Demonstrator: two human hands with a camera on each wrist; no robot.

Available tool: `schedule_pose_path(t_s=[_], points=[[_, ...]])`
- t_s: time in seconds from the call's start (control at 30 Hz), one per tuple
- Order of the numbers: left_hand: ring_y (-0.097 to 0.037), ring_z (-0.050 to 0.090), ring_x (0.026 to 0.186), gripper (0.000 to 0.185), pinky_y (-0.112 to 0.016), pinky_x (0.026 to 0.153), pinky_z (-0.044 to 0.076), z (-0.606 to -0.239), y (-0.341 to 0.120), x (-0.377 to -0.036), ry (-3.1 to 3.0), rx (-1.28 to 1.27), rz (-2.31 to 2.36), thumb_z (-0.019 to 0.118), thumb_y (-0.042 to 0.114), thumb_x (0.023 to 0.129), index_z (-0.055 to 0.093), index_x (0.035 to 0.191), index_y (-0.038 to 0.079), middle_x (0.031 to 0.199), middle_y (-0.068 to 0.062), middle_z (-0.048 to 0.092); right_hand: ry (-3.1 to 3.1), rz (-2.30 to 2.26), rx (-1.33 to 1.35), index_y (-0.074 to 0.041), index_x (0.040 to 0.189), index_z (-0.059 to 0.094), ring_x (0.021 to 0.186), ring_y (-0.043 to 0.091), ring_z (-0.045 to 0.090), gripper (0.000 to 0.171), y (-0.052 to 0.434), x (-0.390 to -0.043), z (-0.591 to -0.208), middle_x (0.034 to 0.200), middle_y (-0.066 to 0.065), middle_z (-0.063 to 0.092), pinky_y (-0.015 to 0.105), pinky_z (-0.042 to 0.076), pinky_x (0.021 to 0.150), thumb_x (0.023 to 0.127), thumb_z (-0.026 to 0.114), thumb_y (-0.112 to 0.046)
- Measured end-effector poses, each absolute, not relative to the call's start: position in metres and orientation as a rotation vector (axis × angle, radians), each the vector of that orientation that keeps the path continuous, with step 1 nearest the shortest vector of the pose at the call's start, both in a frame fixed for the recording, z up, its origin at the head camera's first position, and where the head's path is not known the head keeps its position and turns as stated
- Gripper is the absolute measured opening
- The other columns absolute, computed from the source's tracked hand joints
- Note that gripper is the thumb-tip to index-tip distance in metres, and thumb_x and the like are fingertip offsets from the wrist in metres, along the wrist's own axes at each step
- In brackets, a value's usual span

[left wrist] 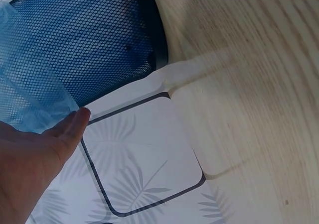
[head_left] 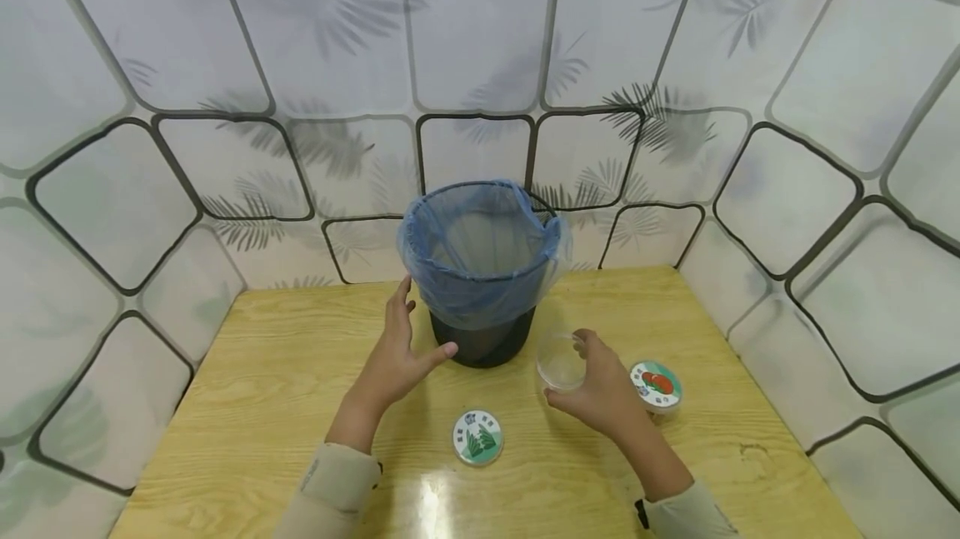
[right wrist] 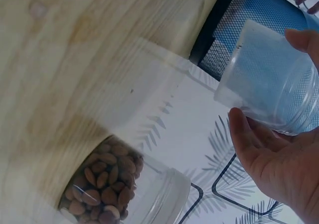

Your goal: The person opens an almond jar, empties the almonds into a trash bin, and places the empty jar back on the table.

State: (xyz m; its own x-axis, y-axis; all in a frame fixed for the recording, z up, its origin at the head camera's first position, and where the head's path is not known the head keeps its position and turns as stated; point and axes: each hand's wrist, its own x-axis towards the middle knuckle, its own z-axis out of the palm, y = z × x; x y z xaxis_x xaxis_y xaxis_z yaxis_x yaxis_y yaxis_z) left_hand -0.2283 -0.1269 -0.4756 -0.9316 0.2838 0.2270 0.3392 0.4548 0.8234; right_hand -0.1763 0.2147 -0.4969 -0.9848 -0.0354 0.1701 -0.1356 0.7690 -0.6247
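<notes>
Right hand [head_left: 600, 393] grips an empty clear plastic jar [head_left: 560, 361], tilted, just in front of the mesh waste bin [head_left: 480, 272] with its blue liner. Left hand [head_left: 396, 356], fingers straight, rests against the bin's side. Just right of the right hand stands a lidded jar of almonds [head_left: 656, 386]; between the hands lies a loose lid [head_left: 477, 437] on the table [head_left: 247, 406].

The person is wearing long beige sleeves ending just behind the bare left hand [head_left: 393, 356] and bare right hand [head_left: 600, 393], a small dark tab showing at each cuff.
</notes>
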Motion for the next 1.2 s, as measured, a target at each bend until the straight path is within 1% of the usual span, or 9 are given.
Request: schedule_pose_path(t_s=[0.17,0.37,0.5,0.63,0.7,0.83,1.0,1.2], points=[[-0.047,0.025,0.160,0.119,-0.071,0.123,0.031,-0.482,-0.127,-0.224,-2.635,-0.575,-1.563,0.076,0.055,0.095,-0.013,0.170,0.034,0.179,-0.008,-0.007,-2.876,1.012,0.170,-0.006,0.155,0.042,0.134,0.040,0.062,0.103,0.213,-0.176,-0.505,0.146,0.020,0.063,0.057,0.058,0.101,0.074,0.096,-0.038],[-0.046,0.030,0.158,0.117,-0.071,0.123,0.031,-0.485,-0.127,-0.221,-2.649,-0.571,-1.589,0.076,0.053,0.096,-0.011,0.170,0.033,0.179,-0.005,-0.006,-2.893,1.031,0.217,-0.006,0.153,0.044,0.132,0.038,0.063,0.101,0.211,-0.173,-0.509,0.143,0.019,0.064,0.056,0.057,0.103,0.072,0.097,-0.036],[-0.044,0.037,0.155,0.113,-0.069,0.122,0.035,-0.488,-0.128,-0.218,-2.656,-0.577,-1.558,0.076,0.051,0.096,-0.008,0.171,0.034,0.179,-0.007,0.001,-2.917,1.039,0.224,-0.006,0.152,0.045,0.132,0.037,0.063,0.102,0.209,-0.172,-0.511,0.142,0.019,0.064,0.055,0.056,0.105,0.071,0.099,-0.036],[-0.043,0.044,0.150,0.109,-0.069,0.118,0.040,-0.488,-0.128,-0.215,-2.636,-0.607,-1.511,0.076,0.050,0.096,-0.003,0.171,0.036,0.176,-0.010,0.012,-2.934,1.064,0.217,-0.004,0.151,0.046,0.131,0.037,0.063,0.101,0.208,-0.171,-0.513,0.142,0.020,0.064,0.055,0.056,0.105,0.071,0.099,-0.035],[-0.043,0.046,0.149,0.108,-0.069,0.117,0.041,-0.488,-0.128,-0.214,-2.623,-0.620,-1.500,0.077,0.051,0.096,0.000,0.171,0.035,0.176,-0.010,0.015,-2.942,1.068,0.213,-0.004,0.151,0.046,0.131,0.036,0.063,0.101,0.208,-0.170,-0.514,0.142,0.020,0.064,0.055,0.056,0.104,0.071,0.099,-0.035],[-0.043,0.046,0.148,0.106,-0.069,0.115,0.042,-0.488,-0.128,-0.212,-2.609,-0.642,-1.488,0.077,0.050,0.096,0.005,0.172,0.033,0.176,-0.008,0.016,-2.952,1.067,0.212,-0.004,0.151,0.046,0.132,0.037,0.063,0.101,0.207,-0.170,-0.517,0.142,0.020,0.064,0.056,0.056,0.104,0.071,0.099,-0.035],[-0.042,0.044,0.149,0.103,-0.066,0.116,0.043,-0.491,-0.129,-0.212,-2.624,-0.639,-1.460,0.077,0.050,0.096,0.009,0.171,0.031,0.176,-0.006,0.016,-2.962,1.059,0.224,-0.004,0.151,0.047,0.132,0.038,0.063,0.100,0.208,-0.170,-0.518,0.142,0.020,0.064,0.057,0.056,0.104,0.071,0.099,-0.036],[-0.043,0.042,0.151,0.101,-0.064,0.119,0.041,-0.495,-0.128,-0.211,-2.638,-0.630,-1.499,0.077,0.051,0.096,0.012,0.171,0.031,0.176,-0.005,0.015,-2.976,1.031,0.231,-0.005,0.150,0.047,0.131,0.039,0.064,0.100,0.209,-0.171,-0.520,0.141,0.020,0.064,0.057,0.057,0.103,0.071,0.099,-0.036]])
